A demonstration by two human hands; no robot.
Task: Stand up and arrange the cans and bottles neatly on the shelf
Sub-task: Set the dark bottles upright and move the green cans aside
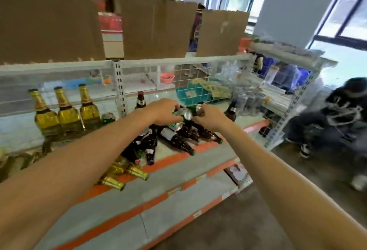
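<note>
Three gold-foiled glass bottles (68, 110) are standing upright at the left of the grey, orange-edged metal shelf (170, 159). Dark brown glass bottles (178, 140) are lying tumbled mid-shelf, with green metal cans (183, 113) lying sideways at the pile's far end.

Green cans (183, 114), gripped between left hand (163, 111) and right hand (210, 118): count not resolved, outlines smeared. The lower body of an upright brown bottle (140, 100) is hidden by the left wrist. Lying gold bottles (124, 172) at the front edge of the shelf (170, 160) are partly covered by the left forearm. Labels on the lying dark bottles (178, 140) are blurred and not readable. A lone can (108, 118) is half hidden behind the standing gold bottles (67, 114). A crouching person (337, 114) is smeared and cut off by the right picture edge. Both forearms are cut off by the picture's edges
</note>
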